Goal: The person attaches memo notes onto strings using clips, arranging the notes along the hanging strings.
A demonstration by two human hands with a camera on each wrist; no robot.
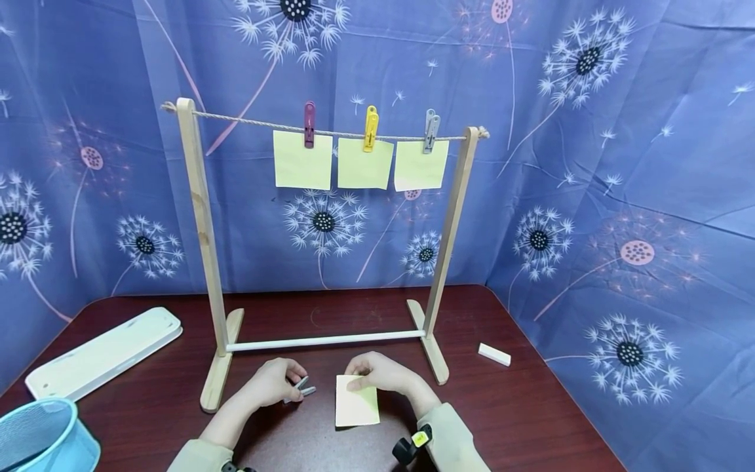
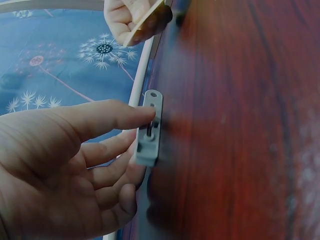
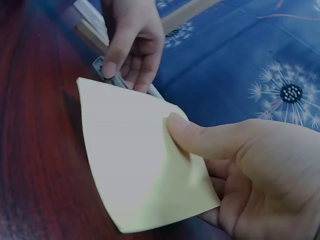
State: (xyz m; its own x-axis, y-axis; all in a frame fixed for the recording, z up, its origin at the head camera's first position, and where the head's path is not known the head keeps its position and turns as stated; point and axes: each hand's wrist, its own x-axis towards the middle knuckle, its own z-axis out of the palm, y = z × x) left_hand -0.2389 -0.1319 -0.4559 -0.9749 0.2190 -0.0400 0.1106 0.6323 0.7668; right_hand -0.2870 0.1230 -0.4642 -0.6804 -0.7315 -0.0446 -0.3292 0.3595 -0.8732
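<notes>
In the head view my left hand (image 1: 274, 381) pinches a grey clothespin (image 1: 303, 389) just above the table. The left wrist view shows the thumb laid along this clothespin (image 2: 149, 127), the fingers behind it. A pale yellow sticky note (image 1: 357, 401) is held by my right hand (image 1: 380, 372), to the right of the clothespin and apart from it. In the right wrist view the thumb lies on top of the note (image 3: 135, 155), with the fingers underneath. Three similar notes hang from a cord (image 1: 253, 122) by a purple clothespin (image 1: 309, 124), a yellow clothespin (image 1: 370, 129) and a grey one (image 1: 431, 131).
A wooden frame (image 1: 203, 223) with a white crossbar (image 1: 324, 341) stands behind my hands. To the left are a long white case (image 1: 106, 354) and a blue mesh basket (image 1: 71, 439). On the right lies a small white block (image 1: 494, 354). A patterned curtain (image 1: 377, 262) closes the back.
</notes>
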